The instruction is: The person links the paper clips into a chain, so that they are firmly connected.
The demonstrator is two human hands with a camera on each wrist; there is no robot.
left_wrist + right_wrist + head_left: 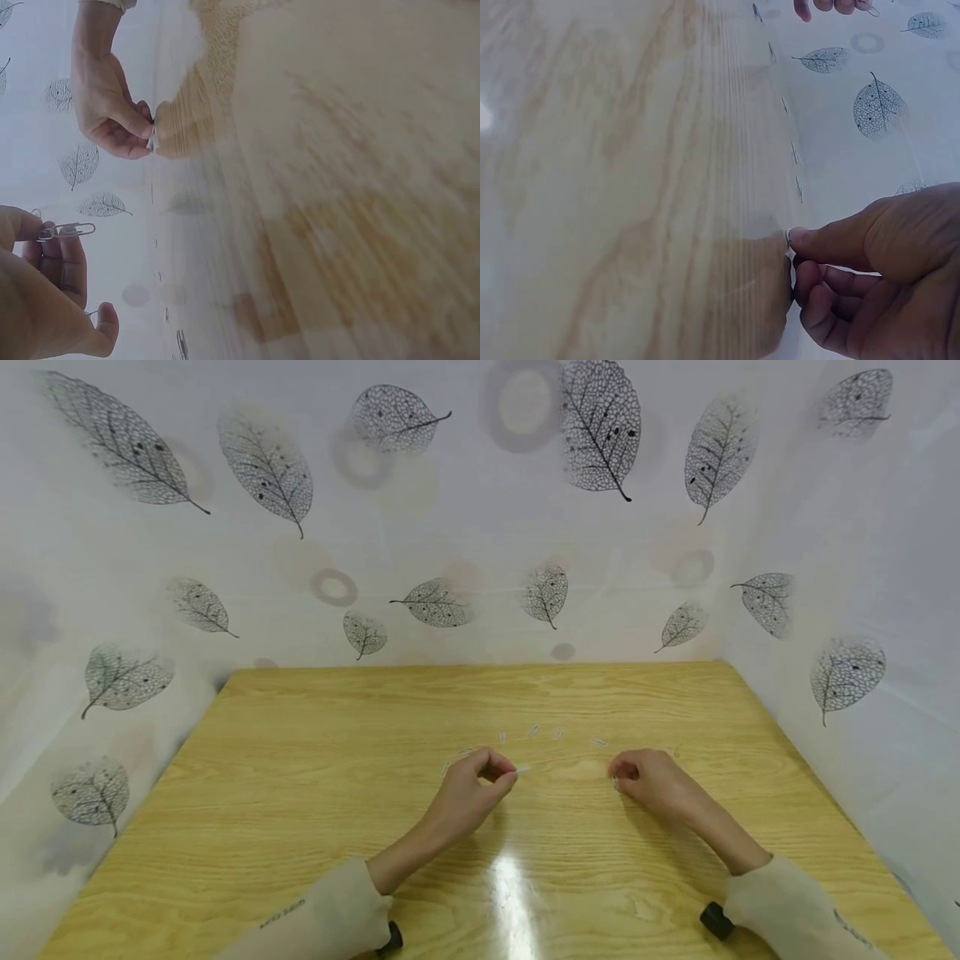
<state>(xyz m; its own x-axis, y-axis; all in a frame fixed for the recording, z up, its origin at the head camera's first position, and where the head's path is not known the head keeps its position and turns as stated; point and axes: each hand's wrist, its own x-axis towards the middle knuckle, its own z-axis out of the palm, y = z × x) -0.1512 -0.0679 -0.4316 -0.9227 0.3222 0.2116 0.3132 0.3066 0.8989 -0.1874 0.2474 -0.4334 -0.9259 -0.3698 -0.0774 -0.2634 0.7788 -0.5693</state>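
Several small silver paper clips (557,733) lie in a loose arc on the wooden table (315,752). My left hand (504,770) hovers just above the table at the arc's left end and pinches one paper clip (522,769) between thumb and fingers; the left wrist view shows this clip (69,230) sticking out of the fingertips. My right hand (618,777) rests on the table at the right end, curled, pinching another clip (788,238) between thumb and forefinger against the wood. That clip (152,139) also shows in the left wrist view.
Leaf-patterned white walls (480,568) close in the table at the back and on both sides. More loose clips (597,742) lie just beyond the hands. A bright light glare (510,885) sits on the wood near the front edge.
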